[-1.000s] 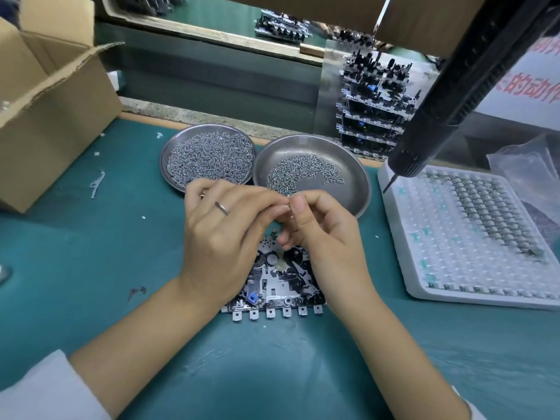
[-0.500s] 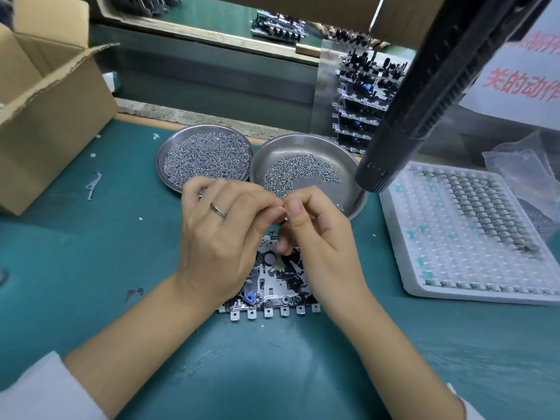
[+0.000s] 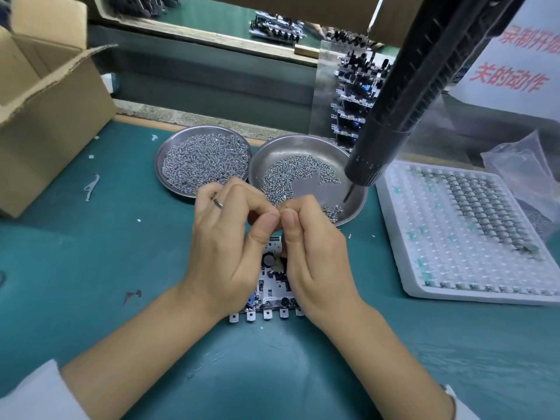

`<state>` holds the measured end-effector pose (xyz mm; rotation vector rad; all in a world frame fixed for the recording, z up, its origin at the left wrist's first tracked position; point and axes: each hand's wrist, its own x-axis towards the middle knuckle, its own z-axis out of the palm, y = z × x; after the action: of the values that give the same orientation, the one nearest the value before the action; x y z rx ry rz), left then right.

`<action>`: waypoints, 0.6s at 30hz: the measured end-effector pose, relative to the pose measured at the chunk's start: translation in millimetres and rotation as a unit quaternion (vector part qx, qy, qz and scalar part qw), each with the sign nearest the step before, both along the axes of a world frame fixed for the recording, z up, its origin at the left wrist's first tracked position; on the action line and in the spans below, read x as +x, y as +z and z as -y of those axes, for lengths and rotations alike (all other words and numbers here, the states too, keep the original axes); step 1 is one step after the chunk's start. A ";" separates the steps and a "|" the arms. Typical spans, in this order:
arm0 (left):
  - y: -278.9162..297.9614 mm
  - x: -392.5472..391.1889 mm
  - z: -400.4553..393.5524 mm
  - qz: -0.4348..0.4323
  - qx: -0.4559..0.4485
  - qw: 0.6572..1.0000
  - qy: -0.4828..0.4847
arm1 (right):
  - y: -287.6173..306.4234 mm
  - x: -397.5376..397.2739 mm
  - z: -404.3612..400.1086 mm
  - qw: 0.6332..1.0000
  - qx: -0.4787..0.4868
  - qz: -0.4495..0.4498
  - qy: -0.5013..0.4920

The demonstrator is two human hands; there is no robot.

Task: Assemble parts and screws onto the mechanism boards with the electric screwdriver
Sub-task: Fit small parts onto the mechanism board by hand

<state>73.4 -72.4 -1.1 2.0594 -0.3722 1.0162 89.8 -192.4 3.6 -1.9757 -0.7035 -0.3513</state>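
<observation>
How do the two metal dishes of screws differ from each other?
The left dish is covered almost all over by a thick heap of screws; the right dish holds a thin curved scatter with much bare metal showing. The screwdriver tip hangs over the right dish, not the left. The left dish sits slightly farther back. Both are round, shiny and shallow, side by side on the green mat.

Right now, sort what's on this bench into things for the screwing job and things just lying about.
For the job: grey mechanism board under both hands; round steel dish heaped with screws; second steel dish of sparser screws; hanging black electric screwdriver; white foam parts tray.

Lying about: open cardboard box; crumpled clear plastic bag.
</observation>
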 end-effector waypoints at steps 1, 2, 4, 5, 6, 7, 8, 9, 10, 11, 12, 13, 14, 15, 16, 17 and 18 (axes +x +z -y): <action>-0.2 0.0 0.9 0.003 0.008 1.000 0.000 | 0.2 -0.3 -0.3 1.000 -0.002 0.007 -0.007; -0.5 0.1 1.5 0.008 0.018 1.000 0.000 | 0.6 -0.6 -0.6 1.000 -0.002 0.011 -0.011; -1.1 0.7 1.8 0.012 0.034 0.999 0.000 | 1.4 -0.7 -0.8 1.000 0.005 0.010 -0.013; -1.1 1.0 1.7 0.012 0.039 0.999 -0.001 | 1.8 -0.5 -0.7 1.000 0.007 0.007 -0.015; -1.1 1.1 1.9 0.009 0.042 0.999 -0.002 | 2.2 -0.1 -0.6 1.000 0.007 0.004 -0.018; -1.1 1.0 2.3 0.004 0.043 0.999 -0.003 | 2.6 0.3 -0.5 1.000 0.008 -0.003 -0.020; -0.9 1.1 2.6 -0.005 0.041 0.999 -0.007 | 3.0 0.7 -0.4 1.000 0.013 -0.013 -0.020; -0.1 1.3 2.2 -0.018 0.036 0.999 -0.012 | 3.3 1.1 0.0 0.999 0.023 -0.026 -0.019; 1.0 2.1 0.6 -0.032 0.034 0.999 -0.012 | 3.3 1.7 0.4 0.998 0.037 -0.042 -0.016; 1.9 3.8 -2.7 -0.044 0.041 0.998 -0.003 | 3.2 2.5 0.9 0.997 0.054 -0.059 -0.015; 3.2 6.6 -8.1 -0.057 0.057 0.997 0.019 | 3.1 3.6 1.4 0.995 0.068 -0.077 -0.017; 3.8 10.6 -15.5 -0.076 0.078 0.993 0.052 | 2.9 5.0 1.9 0.992 0.079 -0.093 -0.022; 3.9 15.7 -25.0 -0.103 0.101 0.985 0.094 | 2.7 6.3 2.5 0.990 0.086 -0.107 -0.029; 2.7 21.0 -35.3 -0.136 0.126 0.972 0.140 | 2.7 7.2 2.8 0.988 0.092 -0.117 -0.035; 0.7 25.6 -45.5 -0.173 0.150 0.956 0.184 | 2.8 7.7 2.9 0.987 0.097 -0.123 -0.041; -2.0 29.2 -54.5 -0.208 0.165 0.939 0.217 | 3.1 7.9 2.9 0.986 0.100 -0.126 -0.044; -4.5 31.4 -61.0 -0.234 0.173 0.927 0.236 | 3.4 7.7 2.7 0.986 0.101 -0.128 -0.046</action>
<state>104.8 -11.5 -5.6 2.7064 0.2254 0.7107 97.5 -195.1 7.0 -1.8210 -0.3972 -0.2106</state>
